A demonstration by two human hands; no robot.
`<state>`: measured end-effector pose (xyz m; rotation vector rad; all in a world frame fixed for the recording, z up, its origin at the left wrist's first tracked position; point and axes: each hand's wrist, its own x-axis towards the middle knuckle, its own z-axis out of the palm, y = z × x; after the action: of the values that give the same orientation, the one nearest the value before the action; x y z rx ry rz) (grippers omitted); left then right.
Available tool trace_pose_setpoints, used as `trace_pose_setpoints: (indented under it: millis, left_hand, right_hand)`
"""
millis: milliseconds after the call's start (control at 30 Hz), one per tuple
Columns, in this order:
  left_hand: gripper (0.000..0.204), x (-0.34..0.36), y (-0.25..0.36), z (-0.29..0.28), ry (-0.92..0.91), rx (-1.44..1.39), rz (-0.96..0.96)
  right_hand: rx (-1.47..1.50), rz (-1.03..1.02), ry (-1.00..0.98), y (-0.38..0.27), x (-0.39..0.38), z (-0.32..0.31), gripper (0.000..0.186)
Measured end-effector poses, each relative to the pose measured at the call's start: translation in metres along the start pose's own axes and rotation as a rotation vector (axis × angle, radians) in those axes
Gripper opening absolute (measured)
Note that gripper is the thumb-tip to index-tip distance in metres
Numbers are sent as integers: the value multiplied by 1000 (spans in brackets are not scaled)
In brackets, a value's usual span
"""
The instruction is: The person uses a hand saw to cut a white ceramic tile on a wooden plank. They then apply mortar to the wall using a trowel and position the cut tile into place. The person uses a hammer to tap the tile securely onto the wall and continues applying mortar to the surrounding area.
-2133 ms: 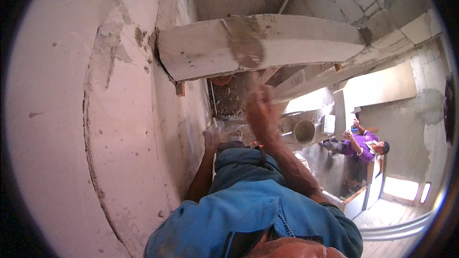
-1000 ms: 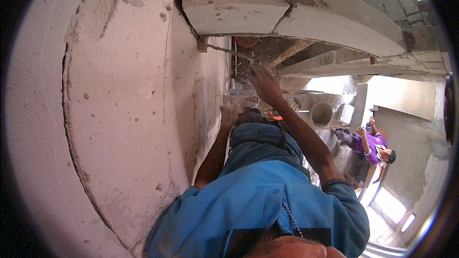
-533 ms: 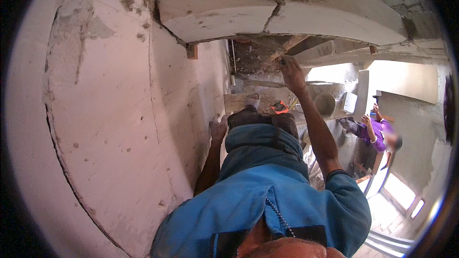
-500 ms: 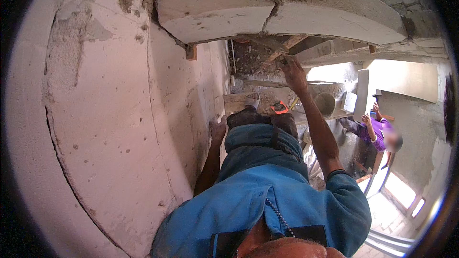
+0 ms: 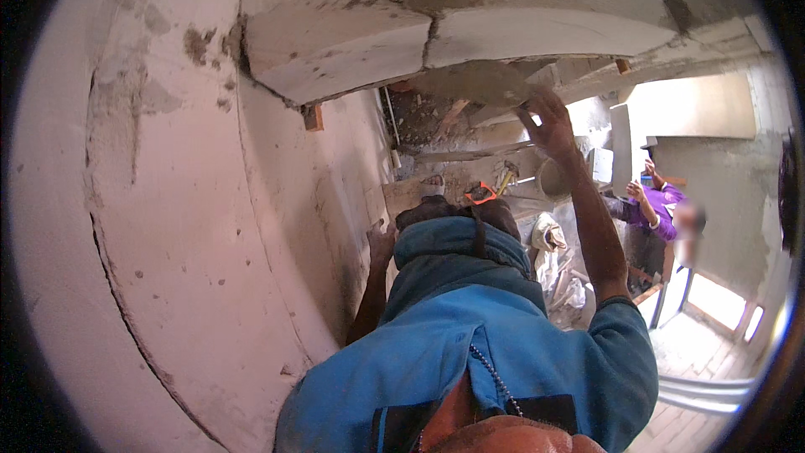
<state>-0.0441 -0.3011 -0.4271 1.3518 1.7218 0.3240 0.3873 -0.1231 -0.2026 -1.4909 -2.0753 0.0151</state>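
Note:
My right hand [image 5: 549, 127] is raised under the white block beam [image 5: 537, 27], its fingers closed at the end of a flat grey trowel [image 5: 482, 84]. The trowel's blade reaches left, close beneath the beam's lower edge; its handle is mostly hidden by the fingers. A dark mortar joint runs down the beam, with grey mortar smeared on top. Low on my left side, my left hand [image 5: 382, 243] rests against the pale wall [image 5: 201, 226], fingers loosely apart and holding nothing.
Below stand planks [image 5: 411, 195], with an orange-edged item [image 5: 480, 193], a yellow-handled tool [image 5: 507, 176] and a round bucket [image 5: 553, 178]. Pale sacks [image 5: 549, 235] lie to the right. Further right, a person in purple [image 5: 662, 205] holds a long pale panel [image 5: 622, 147].
My right hand has moved right with the trowel, whose blade now shows broader and flatter. The view has shifted, so the beam appears further left. My left hand stays by the wall.

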Motion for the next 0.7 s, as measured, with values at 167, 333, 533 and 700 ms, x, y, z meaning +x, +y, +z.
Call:
trace_pose_setpoints:
  millis: [167, 333, 533, 700]
  left_hand:
    - [61, 8, -10, 5, 1, 53, 121]
    - [45, 11, -23, -4, 4, 375, 298]
    - [64, -3, -12, 1, 50, 29, -108]
    - [69, -2, 34, -12, -31, 71, -181]
  right_hand:
    - [112, -127, -105, -1, 20, 23, 39]
    - [-125, -47, -185, 44, 40, 13, 36]
    - [36, 270, -26, 35, -12, -29, 33]
    - [815, 744, -26, -36, -53, 30, 33]
